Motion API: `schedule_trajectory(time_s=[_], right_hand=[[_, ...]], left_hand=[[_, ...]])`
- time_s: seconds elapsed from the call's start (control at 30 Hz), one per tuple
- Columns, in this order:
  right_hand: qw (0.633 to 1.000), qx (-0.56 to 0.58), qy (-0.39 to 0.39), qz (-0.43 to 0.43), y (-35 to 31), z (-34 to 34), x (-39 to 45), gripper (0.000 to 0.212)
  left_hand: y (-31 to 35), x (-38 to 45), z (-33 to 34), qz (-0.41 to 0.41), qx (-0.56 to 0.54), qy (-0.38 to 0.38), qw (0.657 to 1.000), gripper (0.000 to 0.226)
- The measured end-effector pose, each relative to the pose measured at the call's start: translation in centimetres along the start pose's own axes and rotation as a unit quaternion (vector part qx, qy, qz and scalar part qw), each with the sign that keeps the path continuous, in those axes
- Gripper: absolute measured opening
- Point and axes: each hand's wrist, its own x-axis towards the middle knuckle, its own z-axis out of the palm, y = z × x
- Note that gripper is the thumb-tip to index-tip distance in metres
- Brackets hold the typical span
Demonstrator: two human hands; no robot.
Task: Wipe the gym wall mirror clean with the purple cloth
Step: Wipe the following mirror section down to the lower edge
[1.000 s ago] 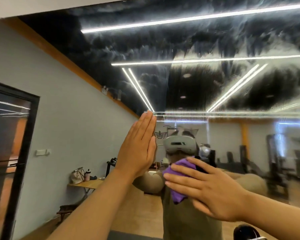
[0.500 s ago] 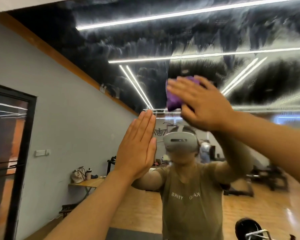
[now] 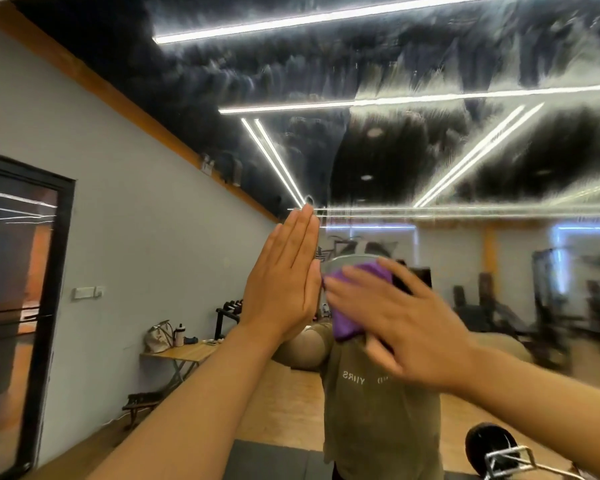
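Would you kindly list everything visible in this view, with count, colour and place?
mirror: one, streaked with whitish smears in its upper part, fills the wall ahead
purple cloth: one, purple, against the glass under the right hand
folding table: one, light wood, by the grey wall at left
bag: one, pale, on that table
bottle: one, white, beside the bag
doorway: one, black frame, far left
left hand: one, flat, fingers straight, on the mirror
right hand: one, fingers spread, pressing the cloth
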Motion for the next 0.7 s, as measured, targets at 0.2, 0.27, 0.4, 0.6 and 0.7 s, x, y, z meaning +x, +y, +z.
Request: schedule_trajectory(time_s=[0.2,0.27,0.4,0.6,0.7], right_hand=[[0.987,-0.026,-0.079,-0.135,-3.1,1.0,-5.3,0.063],[0.984,0.000,-0.082,-0.160,-1.9,0.7,-4.7,0.063],[0.988,0.023,-0.052,-0.140,0.9,0.0,-2.0,0.062],[0.995,0.016,0.042,0.092,8.2,-2.2,6.4,0.062],[0.981,0.010,0.068,0.184,9.2,-2.3,8.3,0.062]], left_hand=[[0.2,-0.1,-0.1,-0.004,0.013,-0.004,1.000,0.058],[0.2,-0.1,-0.1,-0.003,0.017,-0.006,1.000,0.058],[0.1,-0.1,0.0,0.000,0.013,-0.010,1.000,0.059],[0.1,0.0,0.1,-0.012,0.017,-0.006,1.000,0.059],[0.1,0.0,0.2,-0.012,0.017,0.004,1.000,0.060]])
